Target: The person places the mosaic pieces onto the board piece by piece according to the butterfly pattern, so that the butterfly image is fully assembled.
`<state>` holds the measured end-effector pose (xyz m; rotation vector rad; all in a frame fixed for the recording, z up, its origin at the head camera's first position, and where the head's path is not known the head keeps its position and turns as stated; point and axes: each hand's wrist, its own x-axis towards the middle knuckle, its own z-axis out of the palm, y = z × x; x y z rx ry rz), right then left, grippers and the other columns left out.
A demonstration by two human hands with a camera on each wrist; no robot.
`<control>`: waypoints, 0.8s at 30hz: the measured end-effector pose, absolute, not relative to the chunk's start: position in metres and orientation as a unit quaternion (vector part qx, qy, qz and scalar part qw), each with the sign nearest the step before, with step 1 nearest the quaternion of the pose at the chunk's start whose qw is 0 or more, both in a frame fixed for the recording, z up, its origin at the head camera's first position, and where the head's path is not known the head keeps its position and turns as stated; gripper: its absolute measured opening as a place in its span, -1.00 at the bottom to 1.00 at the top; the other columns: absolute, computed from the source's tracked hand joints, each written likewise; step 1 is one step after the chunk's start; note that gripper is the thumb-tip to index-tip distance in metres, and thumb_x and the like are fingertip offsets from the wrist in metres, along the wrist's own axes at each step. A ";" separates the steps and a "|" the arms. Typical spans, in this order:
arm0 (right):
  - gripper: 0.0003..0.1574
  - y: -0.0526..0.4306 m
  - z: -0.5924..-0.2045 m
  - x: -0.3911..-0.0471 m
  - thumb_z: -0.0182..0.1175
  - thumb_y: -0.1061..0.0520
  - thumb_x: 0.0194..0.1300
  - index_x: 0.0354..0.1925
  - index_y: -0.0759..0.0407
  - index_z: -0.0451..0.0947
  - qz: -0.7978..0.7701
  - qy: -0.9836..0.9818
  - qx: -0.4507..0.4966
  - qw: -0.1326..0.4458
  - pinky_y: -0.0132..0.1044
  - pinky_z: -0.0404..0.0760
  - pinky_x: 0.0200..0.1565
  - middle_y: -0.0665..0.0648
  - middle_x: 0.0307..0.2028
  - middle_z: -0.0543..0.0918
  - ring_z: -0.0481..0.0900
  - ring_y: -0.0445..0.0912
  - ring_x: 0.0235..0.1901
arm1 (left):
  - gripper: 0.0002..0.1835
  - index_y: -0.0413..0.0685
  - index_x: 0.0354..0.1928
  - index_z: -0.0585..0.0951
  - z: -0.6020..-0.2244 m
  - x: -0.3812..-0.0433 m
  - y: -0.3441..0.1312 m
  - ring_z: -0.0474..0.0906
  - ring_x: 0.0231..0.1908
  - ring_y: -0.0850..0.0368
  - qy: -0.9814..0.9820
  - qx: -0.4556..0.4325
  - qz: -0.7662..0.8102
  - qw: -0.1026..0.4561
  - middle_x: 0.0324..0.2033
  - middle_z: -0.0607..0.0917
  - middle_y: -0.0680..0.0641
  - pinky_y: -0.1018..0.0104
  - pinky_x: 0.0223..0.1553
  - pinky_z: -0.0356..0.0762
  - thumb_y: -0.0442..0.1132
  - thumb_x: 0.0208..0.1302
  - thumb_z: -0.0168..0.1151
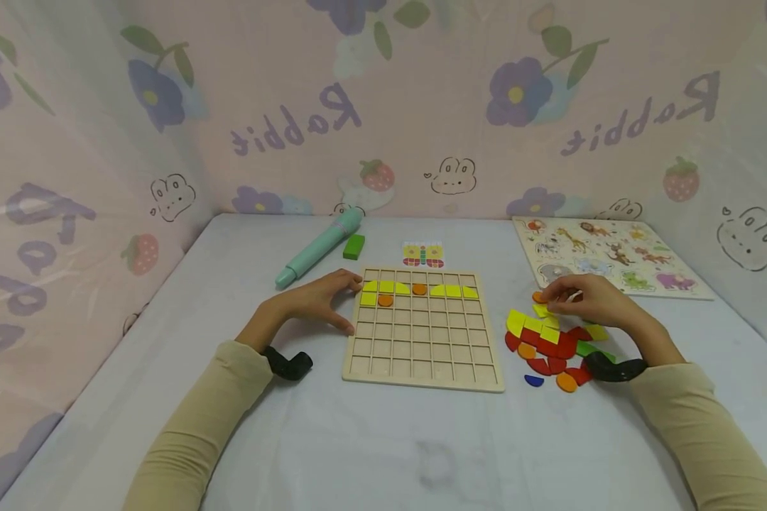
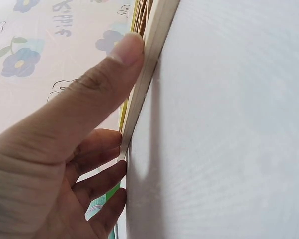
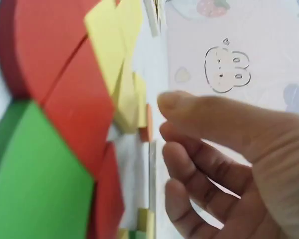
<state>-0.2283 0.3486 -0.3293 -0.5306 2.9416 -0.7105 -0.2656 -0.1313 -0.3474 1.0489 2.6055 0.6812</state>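
Observation:
A wooden grid board (image 1: 420, 333) lies on the table between my hands. Yellow pieces (image 1: 450, 290) and an orange disc (image 1: 419, 289) fill much of its top row; another yellow piece and orange disc sit at the left below. My left hand (image 1: 316, 299) rests along the board's left side, thumb (image 2: 127, 50) and fingertips (image 2: 120, 167) spread against its edge. My right hand (image 1: 588, 297) hovers with bent fingers over the far side of a loose pile of red pieces (image 1: 559, 345) and yellow pieces (image 1: 516, 323). Nothing shows between its thumb (image 3: 174, 102) and fingers in the right wrist view.
Behind the board lie a small picture card (image 1: 423, 254), a green block (image 1: 354, 247) and a mint-green tube-shaped object (image 1: 319, 246). An animal puzzle board (image 1: 588, 245) lies at the back right. Orange, green and blue pieces (image 1: 533, 381) are scattered about the pile.

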 end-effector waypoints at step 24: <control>-0.55 0.341 -0.342 -0.233 0.39 0.00 0.05 -0.16 0.26 0.59 -0.199 0.962 -0.186 0.027 -0.39 0.53 -0.36 -0.01 -0.42 0.56 0.48 -0.10 -0.36 | -0.16 -0.16 0.19 0.38 -0.347 -0.265 -0.131 0.09 0.34 0.00 0.894 0.361 0.235 0.125 0.29 0.28 -0.11 0.11 0.37 0.02 0.07 -0.13 0.48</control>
